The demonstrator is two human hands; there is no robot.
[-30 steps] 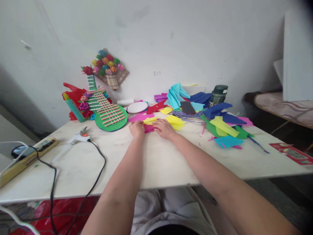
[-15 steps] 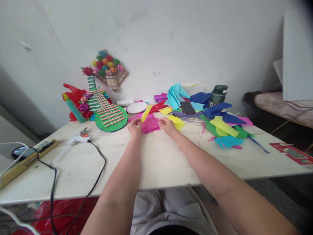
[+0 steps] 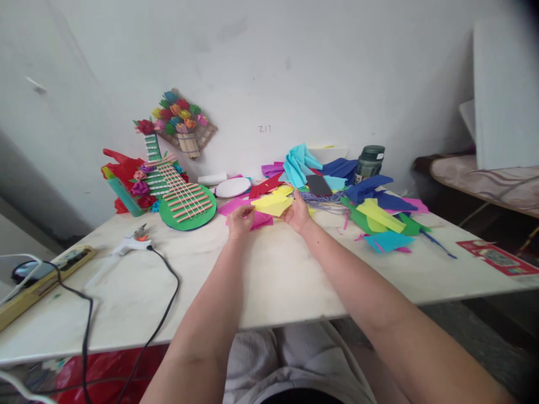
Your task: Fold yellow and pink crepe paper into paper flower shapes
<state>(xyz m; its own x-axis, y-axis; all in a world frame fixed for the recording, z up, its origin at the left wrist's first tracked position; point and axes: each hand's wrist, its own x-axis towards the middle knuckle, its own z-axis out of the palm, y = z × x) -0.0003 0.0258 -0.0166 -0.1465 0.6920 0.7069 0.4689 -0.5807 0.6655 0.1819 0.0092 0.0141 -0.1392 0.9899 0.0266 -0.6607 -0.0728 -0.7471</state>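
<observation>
A piece of yellow crepe paper (image 3: 273, 203) is stretched between my two hands above the table. My left hand (image 3: 241, 220) pinches its left end with the fingers closed. At the right end, my right hand (image 3: 298, 213) grips the paper between thumb and fingers. Beneath it lies pink crepe paper (image 3: 261, 221), partly covered by the yellow piece and my left hand. Red paper (image 3: 266, 186) lies just behind.
To the left stand a green guitar-shaped craft (image 3: 210, 209) and a glue bottle (image 3: 125, 195). A hot glue gun (image 3: 133, 243) trails a black cord. Toward the right are a phone (image 3: 319, 186), coloured paper scraps (image 3: 388, 242) and a dark flask (image 3: 369, 163).
The yellow paper, upright in my left hand before, now spreads sideways between both hands. My right hand has turned and taken hold of it. The view has shifted slightly.
</observation>
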